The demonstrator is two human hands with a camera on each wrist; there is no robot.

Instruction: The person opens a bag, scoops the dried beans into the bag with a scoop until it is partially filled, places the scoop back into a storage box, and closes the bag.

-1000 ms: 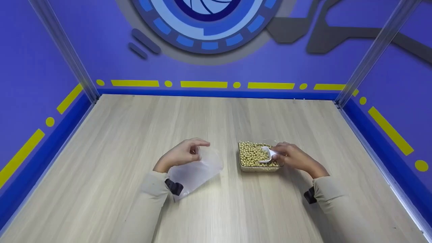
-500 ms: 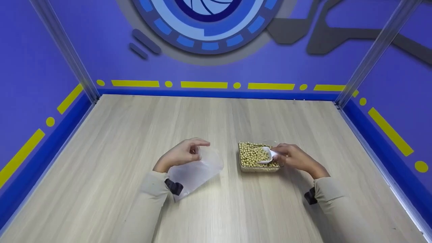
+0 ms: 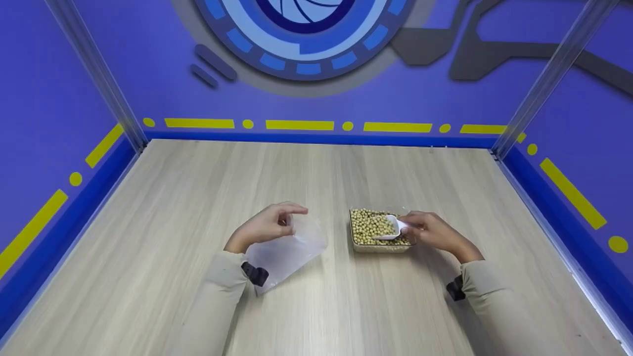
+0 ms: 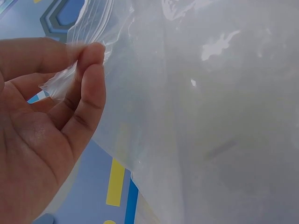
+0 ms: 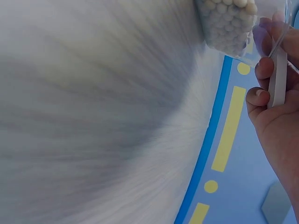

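My left hand [image 3: 264, 225] pinches the top edge of a clear plastic zip bag [image 3: 289, 254], which hangs down toward the table; the zip ridges show beside the fingertips in the left wrist view. On the right, a clear rectangular container [image 3: 381, 248] is full of pale round beans [image 3: 365, 227]. Curled around the handle of a white scoop [image 3: 395, 228], my right hand [image 3: 429, 228] is at the container's right side. The scoop's bowl sits down in the beans, with some lying in it. In the right wrist view the white handle [image 5: 277, 81] runs between thumb and fingers.
A light wood-grain table [image 3: 316, 173] lies under everything. Blue-purple panels [image 3: 296, 109] with yellow marks enclose its back and both sides, with metal posts [image 3: 101, 74] at the back corners. Each wrist wears a black camera [image 3: 255, 273].
The scoop has pushed a little to the left into the beans, and more beans now lie in its bowl. The left hand and bag have stayed still.
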